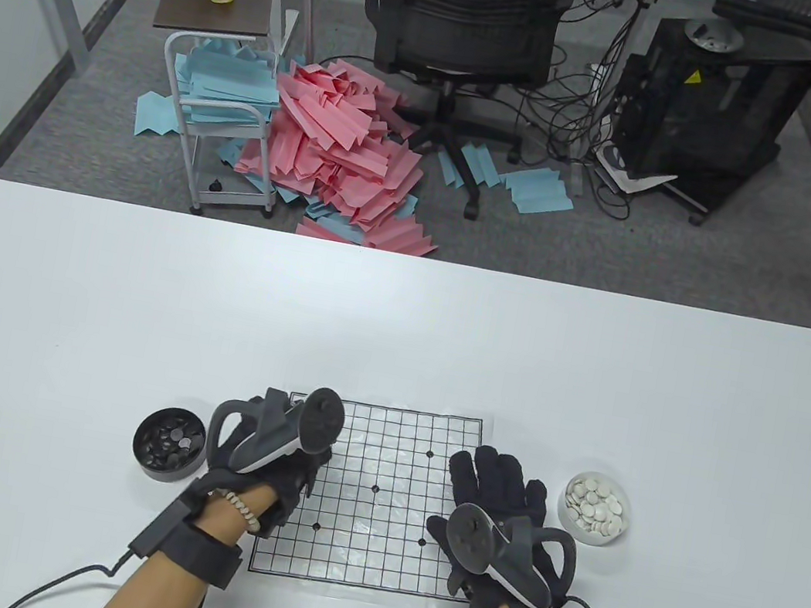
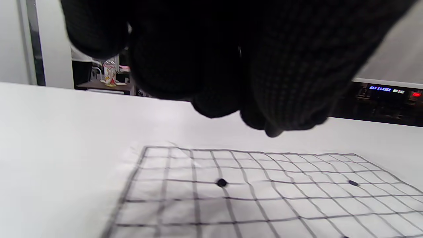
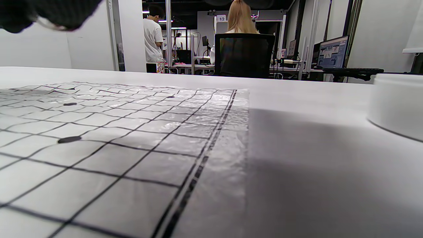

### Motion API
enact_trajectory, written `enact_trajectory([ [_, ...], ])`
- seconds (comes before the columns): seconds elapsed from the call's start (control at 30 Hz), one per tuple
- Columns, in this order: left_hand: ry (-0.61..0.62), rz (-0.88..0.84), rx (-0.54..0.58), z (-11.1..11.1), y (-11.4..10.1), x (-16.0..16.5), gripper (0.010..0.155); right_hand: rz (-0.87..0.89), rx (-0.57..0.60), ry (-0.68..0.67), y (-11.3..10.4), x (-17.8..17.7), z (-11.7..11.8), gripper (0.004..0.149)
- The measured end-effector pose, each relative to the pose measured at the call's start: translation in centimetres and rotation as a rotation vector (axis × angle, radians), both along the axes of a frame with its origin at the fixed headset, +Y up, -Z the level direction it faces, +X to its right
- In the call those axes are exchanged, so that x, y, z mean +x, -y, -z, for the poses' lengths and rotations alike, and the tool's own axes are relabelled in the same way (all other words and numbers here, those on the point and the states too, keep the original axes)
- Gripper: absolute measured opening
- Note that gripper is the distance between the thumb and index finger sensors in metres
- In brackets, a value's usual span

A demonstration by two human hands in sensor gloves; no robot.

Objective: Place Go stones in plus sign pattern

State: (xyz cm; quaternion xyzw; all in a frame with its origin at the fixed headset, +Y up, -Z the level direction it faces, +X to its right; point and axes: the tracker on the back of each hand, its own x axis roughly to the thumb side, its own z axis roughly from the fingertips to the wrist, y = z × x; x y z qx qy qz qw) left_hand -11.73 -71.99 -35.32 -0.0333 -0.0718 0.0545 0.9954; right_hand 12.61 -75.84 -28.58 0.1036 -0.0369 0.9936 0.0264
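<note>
A paper Go grid (image 1: 375,499) lies flat on the white table; it shows only printed dots and no stones. It also shows in the left wrist view (image 2: 264,198) and the right wrist view (image 3: 115,125). A black bowl of black stones (image 1: 171,439) stands left of the grid. A white bowl of white stones (image 1: 595,508) stands right of it. My left hand (image 1: 305,471) hovers over the grid's left edge with fingers (image 2: 281,109) bunched together; anything between them is hidden. My right hand (image 1: 496,481) rests flat, fingers spread, on the grid's right edge.
The white bowl's wall (image 3: 396,102) is close to my right hand. Cables run from both wrists off the table's front edge (image 1: 66,581). Beyond the far edge stand an office chair (image 1: 463,24) and piles of paper on the floor.
</note>
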Motion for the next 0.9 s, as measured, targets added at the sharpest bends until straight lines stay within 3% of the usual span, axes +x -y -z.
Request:
enact_trajectory([
  [0.23,0.018,0.003,-0.154,0.7,3.4,4.0,0.040,-0.016,0.000,-0.006,0.0,0.0,0.0,0.084],
  [0.47,0.006,0.046,-0.207,1.0,5.0,5.0,0.038,-0.023,0.000,-0.008,0.0,0.0,-0.1,0.084],
  [0.73,-0.011,0.068,-0.177,0.7,5.1,5.2,0.039,-0.026,-0.003,-0.007,0.0,0.0,-0.1,0.084],
  [0.9,-0.008,0.089,-0.145,0.6,3.9,4.3,0.043,-0.023,-0.005,-0.009,0.0,-0.1,-0.1,0.084],
])
